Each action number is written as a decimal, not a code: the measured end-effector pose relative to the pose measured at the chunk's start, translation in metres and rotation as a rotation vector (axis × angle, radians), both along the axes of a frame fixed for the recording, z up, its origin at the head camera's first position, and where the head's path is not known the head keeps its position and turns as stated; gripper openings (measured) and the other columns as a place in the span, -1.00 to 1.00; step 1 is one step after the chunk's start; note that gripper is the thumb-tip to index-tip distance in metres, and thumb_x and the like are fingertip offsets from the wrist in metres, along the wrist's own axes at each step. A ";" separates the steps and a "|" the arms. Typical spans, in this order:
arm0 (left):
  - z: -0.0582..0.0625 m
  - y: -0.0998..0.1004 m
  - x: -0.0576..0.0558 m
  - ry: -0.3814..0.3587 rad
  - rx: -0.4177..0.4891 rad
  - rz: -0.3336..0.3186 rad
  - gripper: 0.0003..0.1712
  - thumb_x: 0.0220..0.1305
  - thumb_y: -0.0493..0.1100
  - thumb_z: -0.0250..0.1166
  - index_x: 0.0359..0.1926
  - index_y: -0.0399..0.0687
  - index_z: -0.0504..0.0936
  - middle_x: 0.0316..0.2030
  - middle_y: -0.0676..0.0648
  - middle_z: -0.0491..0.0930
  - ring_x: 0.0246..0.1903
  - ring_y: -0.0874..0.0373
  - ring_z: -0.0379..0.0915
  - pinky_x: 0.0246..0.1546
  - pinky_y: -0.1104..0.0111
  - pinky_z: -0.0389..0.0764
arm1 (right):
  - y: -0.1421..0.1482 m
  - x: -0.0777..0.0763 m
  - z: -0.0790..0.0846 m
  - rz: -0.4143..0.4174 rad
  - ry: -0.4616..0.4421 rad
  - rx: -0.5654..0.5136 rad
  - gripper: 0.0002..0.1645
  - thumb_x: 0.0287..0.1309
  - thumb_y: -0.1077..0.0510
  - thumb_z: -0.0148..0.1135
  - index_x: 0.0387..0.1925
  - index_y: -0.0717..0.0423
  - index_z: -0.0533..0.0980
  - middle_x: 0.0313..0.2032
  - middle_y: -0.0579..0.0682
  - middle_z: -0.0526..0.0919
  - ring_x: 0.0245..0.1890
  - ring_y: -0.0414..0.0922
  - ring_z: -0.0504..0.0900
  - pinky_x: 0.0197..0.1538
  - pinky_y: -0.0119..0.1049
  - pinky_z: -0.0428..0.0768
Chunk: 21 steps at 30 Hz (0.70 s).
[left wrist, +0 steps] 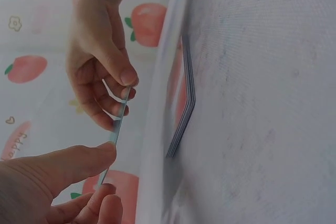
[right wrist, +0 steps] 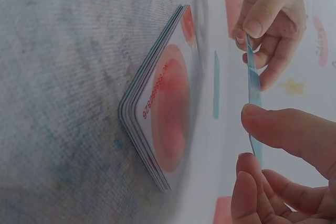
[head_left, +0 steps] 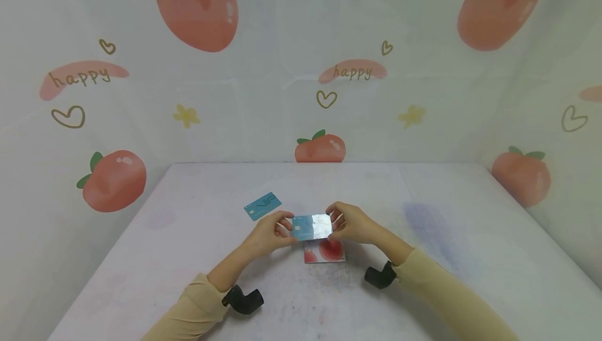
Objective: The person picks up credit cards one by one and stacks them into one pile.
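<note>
Both hands hold one blue plastic card (head_left: 312, 227) level between them, raised above the table. My left hand (head_left: 270, 234) pinches its left end between thumb and fingers; my right hand (head_left: 352, 223) pinches the right end. A chip square and a bright glare show on its face in the head view. Below it lies a neat stack of cards (right wrist: 168, 114), the top one white with red circles and a printed number. Part of that stack is hidden by the held card in the head view. Another blue card (head_left: 262, 206) lies flat beyond my left hand.
The white table (head_left: 188, 215) has faint bluish and grey stains. Behind it hangs a pale cloth (head_left: 263, 69) printed with red fruit, hearts and "happy". A black wrist device (head_left: 243, 300) sits at the left sleeve, and another black device (head_left: 380, 275) at the right.
</note>
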<state>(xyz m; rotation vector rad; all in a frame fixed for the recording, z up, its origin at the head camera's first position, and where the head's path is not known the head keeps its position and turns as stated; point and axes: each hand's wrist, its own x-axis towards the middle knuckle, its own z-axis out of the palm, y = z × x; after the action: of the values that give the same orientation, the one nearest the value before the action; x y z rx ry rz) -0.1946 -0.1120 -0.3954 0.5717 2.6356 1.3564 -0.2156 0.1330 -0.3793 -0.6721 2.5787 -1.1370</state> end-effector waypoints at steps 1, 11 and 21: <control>0.000 0.000 0.000 0.006 0.002 -0.005 -0.42 0.00 -0.25 0.40 0.08 -0.31 0.45 -0.28 -0.15 0.58 -0.41 0.26 0.45 -0.39 0.55 0.47 | 0.001 0.000 0.000 0.004 0.005 -0.001 -0.39 -0.15 0.31 0.41 -0.01 0.33 0.39 -0.25 0.12 0.54 -0.31 -0.15 0.56 -0.14 -0.28 0.62; -0.002 0.006 0.002 -0.007 0.002 -0.012 -0.40 0.00 -0.25 0.41 0.09 -0.31 0.44 -0.28 -0.13 0.58 -0.40 0.25 0.44 -0.39 0.56 0.46 | 0.006 0.004 -0.002 -0.010 0.019 0.021 -0.41 -0.13 0.29 0.41 -0.01 0.31 0.40 -0.26 0.09 0.54 -0.32 -0.17 0.56 -0.15 -0.28 0.63; -0.008 0.009 0.001 -0.001 0.003 -0.060 -0.40 0.01 -0.24 0.40 0.09 -0.36 0.44 -0.29 -0.16 0.59 -0.41 0.25 0.45 -0.39 0.57 0.47 | 0.011 0.009 -0.005 0.001 0.009 0.018 -0.39 -0.14 0.27 0.42 -0.01 0.33 0.39 -0.26 0.10 0.55 -0.34 -0.18 0.56 -0.19 -0.31 0.62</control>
<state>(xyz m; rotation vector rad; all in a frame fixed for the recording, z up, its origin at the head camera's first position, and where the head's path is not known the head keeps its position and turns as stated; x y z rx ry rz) -0.1937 -0.1032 -0.4029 0.6441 2.5940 1.3441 -0.2067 0.1445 -0.3845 -0.6761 2.5925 -1.1115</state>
